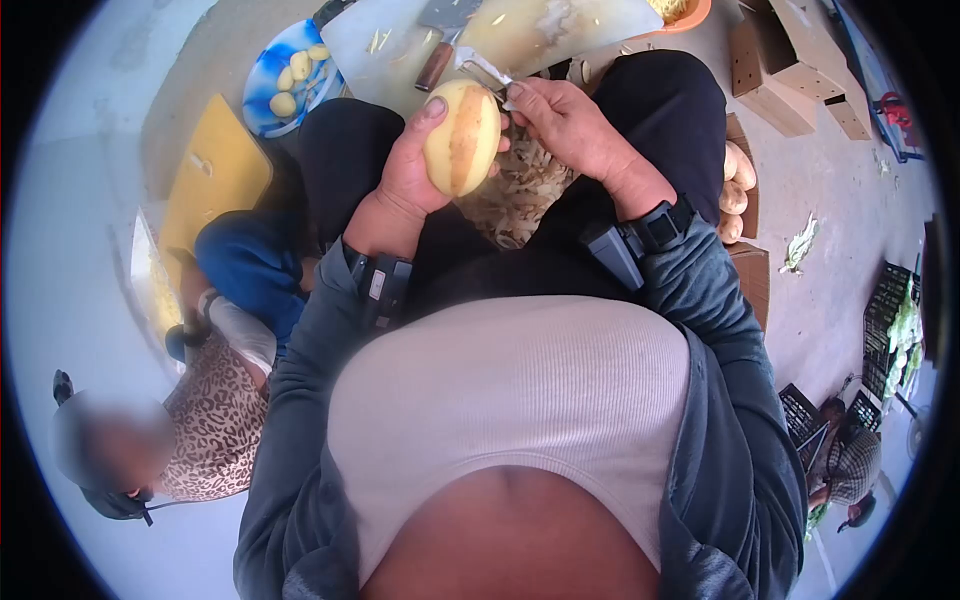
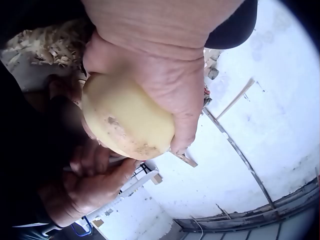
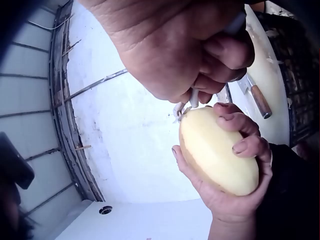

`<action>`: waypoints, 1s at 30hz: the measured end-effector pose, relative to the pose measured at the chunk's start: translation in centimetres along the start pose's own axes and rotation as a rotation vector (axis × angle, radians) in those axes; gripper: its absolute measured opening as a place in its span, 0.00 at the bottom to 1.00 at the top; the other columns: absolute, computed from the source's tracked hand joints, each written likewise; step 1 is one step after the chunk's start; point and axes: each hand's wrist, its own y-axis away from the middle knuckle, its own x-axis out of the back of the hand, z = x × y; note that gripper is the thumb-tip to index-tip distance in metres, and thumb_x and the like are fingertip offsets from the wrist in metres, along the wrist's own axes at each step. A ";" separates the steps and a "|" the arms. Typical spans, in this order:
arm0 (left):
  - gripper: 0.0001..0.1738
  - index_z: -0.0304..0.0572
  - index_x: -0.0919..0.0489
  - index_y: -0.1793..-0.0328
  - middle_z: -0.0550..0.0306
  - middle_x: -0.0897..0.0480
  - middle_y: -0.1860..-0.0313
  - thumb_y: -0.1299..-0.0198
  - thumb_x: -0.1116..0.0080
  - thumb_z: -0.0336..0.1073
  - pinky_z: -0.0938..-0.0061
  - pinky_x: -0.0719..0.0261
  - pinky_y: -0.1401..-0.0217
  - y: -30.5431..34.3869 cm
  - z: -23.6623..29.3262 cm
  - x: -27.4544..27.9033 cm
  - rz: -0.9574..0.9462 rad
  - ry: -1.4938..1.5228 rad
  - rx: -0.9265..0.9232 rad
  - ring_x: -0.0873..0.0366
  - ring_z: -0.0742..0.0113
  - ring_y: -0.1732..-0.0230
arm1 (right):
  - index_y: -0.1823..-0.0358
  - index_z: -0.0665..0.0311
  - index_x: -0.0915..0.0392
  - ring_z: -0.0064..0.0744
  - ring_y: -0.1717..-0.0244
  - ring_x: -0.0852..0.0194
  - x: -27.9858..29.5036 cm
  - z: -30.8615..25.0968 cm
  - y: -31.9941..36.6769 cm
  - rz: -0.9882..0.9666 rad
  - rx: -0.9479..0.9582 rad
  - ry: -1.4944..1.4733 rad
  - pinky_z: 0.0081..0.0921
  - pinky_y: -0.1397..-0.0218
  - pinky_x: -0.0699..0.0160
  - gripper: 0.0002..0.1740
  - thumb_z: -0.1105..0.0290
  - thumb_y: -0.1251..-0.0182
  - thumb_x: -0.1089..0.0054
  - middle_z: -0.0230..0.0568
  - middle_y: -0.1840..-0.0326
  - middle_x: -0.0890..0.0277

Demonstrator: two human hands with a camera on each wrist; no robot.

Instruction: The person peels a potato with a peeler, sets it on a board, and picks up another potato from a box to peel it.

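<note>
Pale yellow, mostly peeled, the potato [image 1: 441, 140] was up in front of my lap, between my knees, above a heap of peelings [image 1: 530, 185]. One brown strip of skin ran lengthwise on it. My left grip [image 1: 410, 165] was clamped on it, thumb on one side, fingers round the other. My right grip [image 1: 572, 125] was clamped on a metal peeler [image 1: 487, 70], its head at the potato's far end; couldn't tell if the blade touched. Beyond: white board [image 1: 382, 60], with a wooden-handled knife [image 1: 434, 67] on it. Left of that, a blue-and-white basin [image 1: 262, 75] had small pale potatoes [image 1: 283, 104] inside. By my right knee, unpeeled potatoes [image 1: 734, 198] were beside cardboard. Upper right, an orange bowl [image 1: 692, 22], partly out of view. Someone in leopard print [image 1: 215, 425] sat to my left.
</note>
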 end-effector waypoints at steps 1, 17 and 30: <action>0.33 0.39 0.33 0.39 0.44 0.23 0.49 0.42 0.48 0.57 0.59 0.20 0.59 0.0 0.0 0.1 0.000 0.018 -0.001 0.22 0.48 0.53 | 0.67 0.65 0.25 0.18 0.74 0.40 -0.1 0.1 0.0 -0.003 0.023 0.022 0.19 0.68 0.35 0.22 0.53 0.27 0.57 0.27 0.78 0.35; 0.33 0.38 0.33 0.39 0.43 0.22 0.52 0.38 0.56 0.58 0.60 0.21 0.61 -0.3 0.8 -0.1 0.098 0.000 0.004 0.21 0.50 0.57 | 0.62 0.72 0.23 0.50 0.65 0.23 -0.2 -1.1 -0.2 0.021 0.086 0.147 0.35 0.57 0.25 0.21 0.58 0.29 0.56 0.53 0.68 0.21; 0.34 0.34 0.32 0.40 0.43 0.22 0.53 0.37 0.57 0.59 0.64 0.19 0.63 -0.2 0.9 0.2 0.184 -0.090 -0.023 0.20 0.52 0.58 | 0.62 0.70 0.25 0.59 0.65 0.27 -0.5 -0.9 -0.2 0.028 0.102 0.274 0.42 0.59 0.27 0.19 0.59 0.29 0.56 0.60 0.72 0.26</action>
